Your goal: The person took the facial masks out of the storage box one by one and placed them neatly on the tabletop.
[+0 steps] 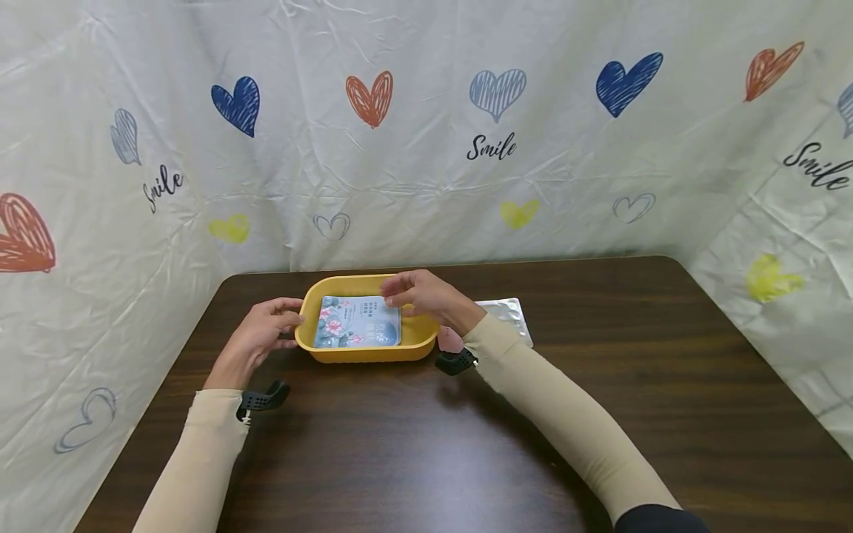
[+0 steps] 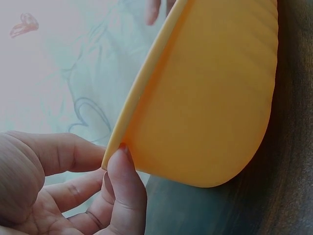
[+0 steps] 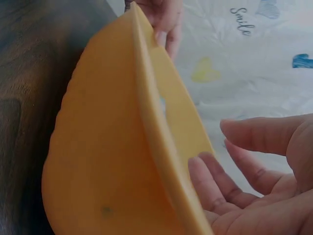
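A yellow oval plastic basin (image 1: 376, 355) sits on the table toward the back. Inside it lies a flat light-blue packet (image 1: 360, 322) printed with pink flowers. At the basin's left end my left hand (image 1: 256, 333) pinches the rim between thumb and finger, as the left wrist view shows at the basin rim (image 2: 139, 98). Over the basin's right part hovers my right hand (image 1: 433, 297), its fingers loosely bent. In the right wrist view this hand (image 3: 259, 181) holds nothing, and some fingers dip inside the rim.
Right of the basin lies a silver packet (image 1: 513, 314), partly covered by the right forearm. A pink item (image 1: 449, 340) shows beside it, its kind unclear. The dark wooden table (image 1: 426, 444) meets a white curtain (image 1: 426, 170) with hearts at the back and sides.
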The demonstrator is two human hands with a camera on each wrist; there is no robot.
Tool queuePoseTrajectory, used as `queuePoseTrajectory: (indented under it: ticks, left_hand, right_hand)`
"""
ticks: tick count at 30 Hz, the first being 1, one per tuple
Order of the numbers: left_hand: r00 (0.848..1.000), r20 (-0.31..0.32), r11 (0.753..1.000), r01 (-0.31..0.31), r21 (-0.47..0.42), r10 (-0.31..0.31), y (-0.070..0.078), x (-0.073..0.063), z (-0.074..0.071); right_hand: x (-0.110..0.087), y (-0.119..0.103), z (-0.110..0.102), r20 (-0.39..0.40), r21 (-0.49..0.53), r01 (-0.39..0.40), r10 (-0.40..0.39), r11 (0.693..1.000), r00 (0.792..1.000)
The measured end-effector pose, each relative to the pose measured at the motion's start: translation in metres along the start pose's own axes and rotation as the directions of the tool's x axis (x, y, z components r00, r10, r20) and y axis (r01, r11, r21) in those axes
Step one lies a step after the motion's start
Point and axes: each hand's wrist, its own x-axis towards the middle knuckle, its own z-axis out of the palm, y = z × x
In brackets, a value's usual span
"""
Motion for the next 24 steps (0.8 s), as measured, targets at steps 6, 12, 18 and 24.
queuePoseTrajectory:
  ticks: [6, 12, 18, 24]
  left_hand:
    - [1.000, 0.000, 1.000, 0.001, 0.001, -0.001, 0.000, -0.001, 0.000]
    - [1.000, -0.003, 1.000, 0.008, 0.005, -0.008, 0.001, -0.001, 0.000]
    - [1.000, -0.004, 1.000, 0.008, 0.008, -0.008, 0.002, -0.001, 0.001]
    - [1.000, -0.006, 1.000, 0.010, 0.006, -0.010, 0.001, -0.001, 0.001]
  right_hand:
    - [0.007, 0.003, 0.009, -0.026, 0.009, -0.049, 0.050, 0.999, 0.998]
    - [0.008, 0.004, 0.014, -0.051, 0.020, -0.071, 0.072, 0.997, 0.996]
    - [0.005, 0.002, 0.020, -0.084, 0.069, -0.054, 0.059, 0.996, 0.995]
    - [-0.001, 0.005, 0.028, -0.165, 0.047, 0.020, -0.012, 0.999, 0.986]
